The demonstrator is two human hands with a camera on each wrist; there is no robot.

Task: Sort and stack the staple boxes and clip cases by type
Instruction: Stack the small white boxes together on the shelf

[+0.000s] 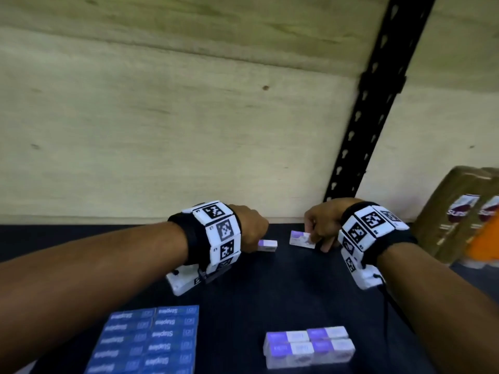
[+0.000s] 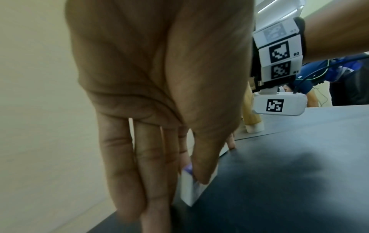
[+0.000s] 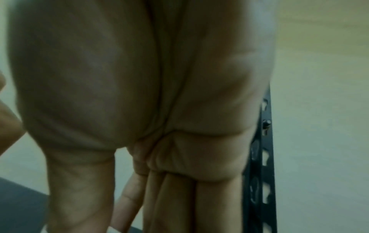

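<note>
Pickup step: left hand [image 1: 249, 229] pinches small purple-white cardboard box [image 1: 267, 245]; right hand [image 1: 320, 228] pinches matching box [image 1: 301, 238]. Next, likely: carry both onto purple-white stack [image 1: 309, 346], edges aligned.

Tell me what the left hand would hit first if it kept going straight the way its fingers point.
The left hand pinches a small purple-and-white box, fingers pointing down and away. Straight on, it would likely meet the dark table almost at once, then the plywood wall; depth is unclear.
</note>
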